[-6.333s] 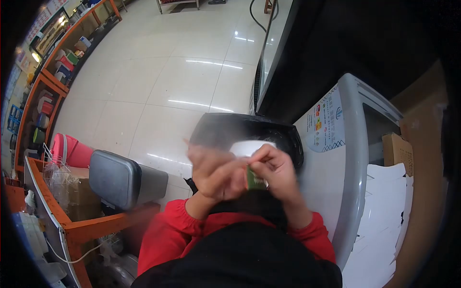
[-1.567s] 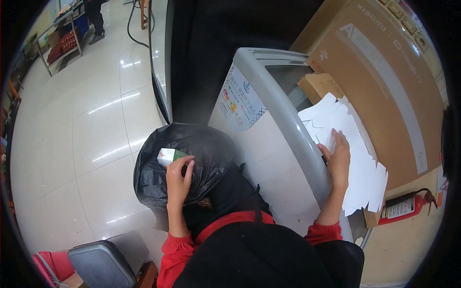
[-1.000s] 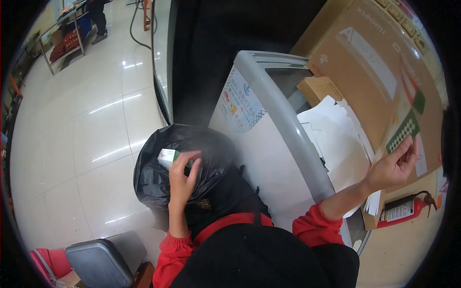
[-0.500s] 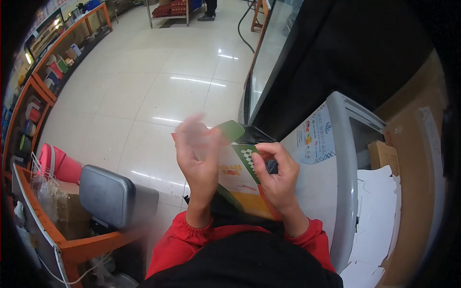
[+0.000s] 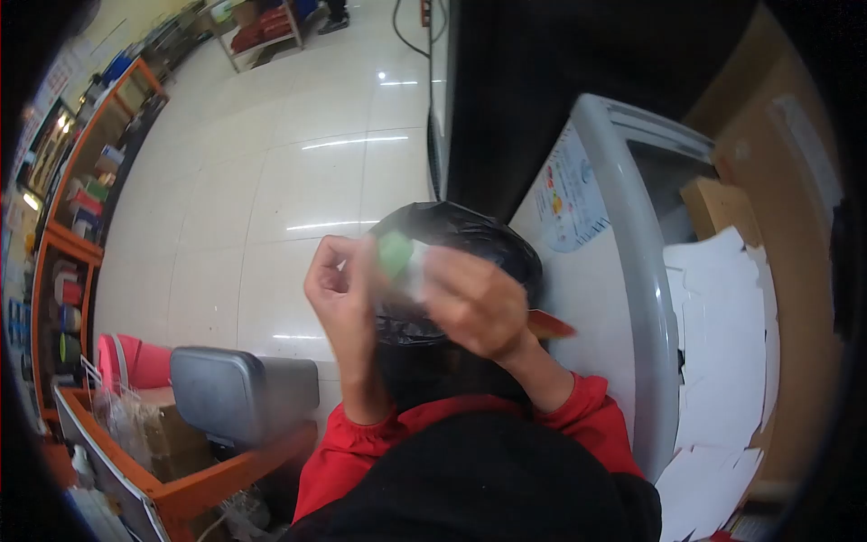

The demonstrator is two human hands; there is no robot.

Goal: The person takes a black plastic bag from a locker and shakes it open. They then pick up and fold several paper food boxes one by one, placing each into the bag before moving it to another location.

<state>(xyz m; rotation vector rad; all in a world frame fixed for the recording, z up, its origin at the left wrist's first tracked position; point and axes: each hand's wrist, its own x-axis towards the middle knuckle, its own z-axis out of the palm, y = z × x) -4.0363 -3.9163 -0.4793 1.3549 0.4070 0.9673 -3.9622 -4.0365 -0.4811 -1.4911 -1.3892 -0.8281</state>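
Note:
A printed cardboard carton, mostly hidden behind my hands, shows a blurred green flap and a white patch between them. Its red and orange corner sticks out past my right wrist. My right hand is closed on the carton, back of the hand upward, its fingertips smeared by motion. At the green flap's left side, my left hand has its fingers curled in a pinch against the edge. Below both hands is a bin lined with a black plastic bag.
A grey-lidded bin and a pink bucket stand at left by an orange-framed shelf. On my right is a grey-white freezer, with white cut cardboard sheets and a small brown box.
My view has shifted, showing more of the black-bagged bin. The carton has turned, so its printed face no longer shows. My right hand has rolled over and moved left, closer to my left hand.

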